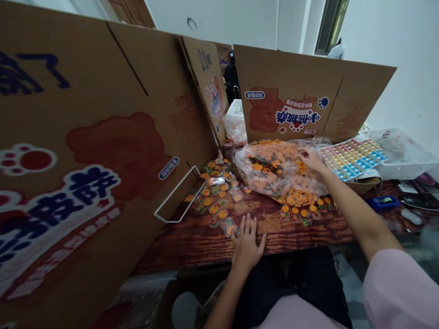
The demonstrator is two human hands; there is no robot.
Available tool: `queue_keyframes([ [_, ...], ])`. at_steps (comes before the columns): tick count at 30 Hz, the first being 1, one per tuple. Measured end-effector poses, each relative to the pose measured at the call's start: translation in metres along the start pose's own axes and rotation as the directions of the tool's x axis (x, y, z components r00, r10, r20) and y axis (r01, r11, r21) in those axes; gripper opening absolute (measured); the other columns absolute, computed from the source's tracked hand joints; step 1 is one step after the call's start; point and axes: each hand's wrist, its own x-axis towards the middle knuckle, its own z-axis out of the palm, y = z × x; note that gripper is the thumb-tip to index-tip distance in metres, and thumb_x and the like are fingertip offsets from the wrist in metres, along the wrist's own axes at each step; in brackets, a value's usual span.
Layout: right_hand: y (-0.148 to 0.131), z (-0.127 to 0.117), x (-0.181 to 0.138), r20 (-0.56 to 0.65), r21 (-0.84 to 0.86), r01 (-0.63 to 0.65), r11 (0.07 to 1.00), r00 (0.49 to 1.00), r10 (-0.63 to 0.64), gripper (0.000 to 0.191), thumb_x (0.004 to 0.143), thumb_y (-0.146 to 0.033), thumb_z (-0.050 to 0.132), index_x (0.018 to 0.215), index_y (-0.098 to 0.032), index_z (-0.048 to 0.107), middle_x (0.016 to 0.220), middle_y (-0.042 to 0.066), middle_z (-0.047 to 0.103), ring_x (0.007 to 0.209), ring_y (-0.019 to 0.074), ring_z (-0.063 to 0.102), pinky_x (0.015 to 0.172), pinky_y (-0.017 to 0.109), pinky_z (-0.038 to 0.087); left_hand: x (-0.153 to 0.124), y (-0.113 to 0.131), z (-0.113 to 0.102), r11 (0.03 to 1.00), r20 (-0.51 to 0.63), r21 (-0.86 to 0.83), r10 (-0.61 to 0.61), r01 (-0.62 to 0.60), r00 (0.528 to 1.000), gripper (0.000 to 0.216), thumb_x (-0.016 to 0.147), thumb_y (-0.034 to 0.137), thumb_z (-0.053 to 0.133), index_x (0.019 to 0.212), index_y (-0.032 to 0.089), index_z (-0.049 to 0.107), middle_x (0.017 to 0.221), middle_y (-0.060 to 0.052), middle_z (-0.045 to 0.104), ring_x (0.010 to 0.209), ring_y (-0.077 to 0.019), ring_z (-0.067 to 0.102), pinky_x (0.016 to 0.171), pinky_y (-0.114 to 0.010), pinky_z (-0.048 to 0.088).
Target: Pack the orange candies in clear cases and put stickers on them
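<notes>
My left hand (247,244) rests on the front part of the wood-patterned table with its fingers spread. Just past its fingertips lies a small clear plastic package with an orange round piece (229,227). My right hand (311,160) is over a large clear plastic bag (245,167) full of small orange round pieces (274,148). Its fingers are bent at the bag's right part, and what they hold, if anything, is too small to make out. More orange pieces in clear packages (304,213) lie in front of the bag.
A big cardboard box (164,91) stands at the left, with another cardboard panel (295,73) behind the bag. A white wire frame (180,221) leans by the left box. At right are colourful sticker sheets (353,157), a white plastic bin (398,169) and a blue device (382,203).
</notes>
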Motion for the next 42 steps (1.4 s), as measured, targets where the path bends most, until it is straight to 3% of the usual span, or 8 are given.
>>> queue_keyframes([
  [6,0.006,0.001,-0.014,-0.048,-0.034,-0.090,0.995,0.995,0.089,0.018,0.081,-0.039,0.078,0.076,-0.021,0.076,0.075,0.007,0.072,0.088,0.0267,0.068,0.097,0.045,0.052,-0.005,0.031,0.000,0.989,-0.147,-0.137,-0.071,0.051,0.987,0.044,0.097,0.036,0.056,0.138,0.021,0.064,0.158,-0.016,0.052,0.148,-0.0380,0.043,0.125,-0.064,0.021],
  [10,-0.003,-0.003,-0.035,-0.046,0.132,-0.075,0.988,0.996,0.082,0.016,0.080,-0.035,0.077,0.079,-0.020,0.077,0.085,0.007,0.076,0.093,0.0242,0.070,0.099,0.044,0.053,0.007,0.079,0.014,0.968,-0.031,-0.246,-0.050,0.041,0.998,0.052,0.097,0.040,0.059,0.143,0.017,0.058,0.146,-0.020,0.059,0.138,-0.0398,0.051,0.115,-0.059,0.038],
  [16,-0.038,-0.017,-0.136,-0.391,0.378,-0.158,0.912,0.866,0.311,0.030,0.090,-0.047,0.064,0.090,-0.019,0.075,0.088,0.005,0.075,0.077,0.0187,0.067,0.077,0.033,0.056,0.041,0.118,0.034,0.965,0.083,-0.236,-0.096,0.113,0.992,0.074,0.094,0.051,0.064,0.152,0.009,0.045,0.149,-0.028,0.052,0.135,-0.0461,0.048,0.111,-0.063,0.040],
  [21,-0.057,-0.003,-0.258,-0.302,0.612,-0.296,0.734,0.770,0.562,0.034,0.095,-0.055,0.061,0.096,-0.021,0.067,0.067,-0.004,0.064,0.044,0.0106,0.045,0.045,0.024,0.038,0.061,0.115,0.038,0.963,0.101,-0.247,-0.089,0.111,0.991,0.077,0.091,0.051,0.072,0.153,0.015,0.044,0.139,-0.022,0.059,0.125,-0.0407,0.053,0.106,-0.057,0.043],
  [27,-0.052,0.010,-0.350,-0.248,0.665,-0.403,0.629,0.675,0.695,0.031,0.094,-0.054,0.066,0.097,-0.023,0.067,0.069,-0.003,0.067,0.044,0.0106,0.048,0.042,0.023,0.038,0.072,0.101,0.043,0.920,0.104,-0.373,-0.086,0.119,0.991,0.064,0.095,0.031,0.067,0.153,0.019,0.042,0.136,-0.018,0.063,0.123,-0.0371,0.055,0.105,-0.055,0.045],
  [31,-0.047,0.000,-0.368,-0.198,0.703,-0.421,0.573,0.658,0.727,0.033,0.093,-0.057,0.066,0.102,-0.024,0.065,0.076,0.001,0.075,0.056,0.0173,0.068,0.052,0.030,0.054,0.065,0.075,0.041,0.885,0.095,-0.452,-0.080,0.115,0.992,0.070,0.090,0.021,0.068,0.153,0.018,0.040,0.131,-0.017,0.065,0.122,-0.0359,0.058,0.108,-0.055,0.045],
  [38,-0.060,0.008,-0.354,0.104,0.760,-0.521,0.388,0.687,0.719,0.041,0.084,-0.059,0.076,0.102,-0.022,0.074,0.083,0.004,0.076,0.033,0.0050,0.040,0.027,0.020,0.025,0.000,0.036,0.008,0.775,0.155,-0.632,0.135,-0.007,0.979,0.066,0.093,0.016,0.059,0.156,0.020,0.037,0.145,-0.016,0.060,0.137,-0.0291,0.054,0.120,-0.053,0.042],
  [42,-0.063,0.037,-0.340,0.213,0.698,-0.581,0.418,0.726,0.654,0.043,0.089,-0.059,0.070,0.109,-0.021,0.076,0.085,0.004,0.076,0.037,0.0075,0.048,0.031,0.021,0.032,-0.010,0.045,-0.005,0.687,0.213,-0.727,0.231,-0.004,0.949,0.066,0.095,0.014,0.057,0.157,0.024,0.038,0.152,-0.013,0.056,0.145,-0.0263,0.050,0.125,-0.051,0.039],
])
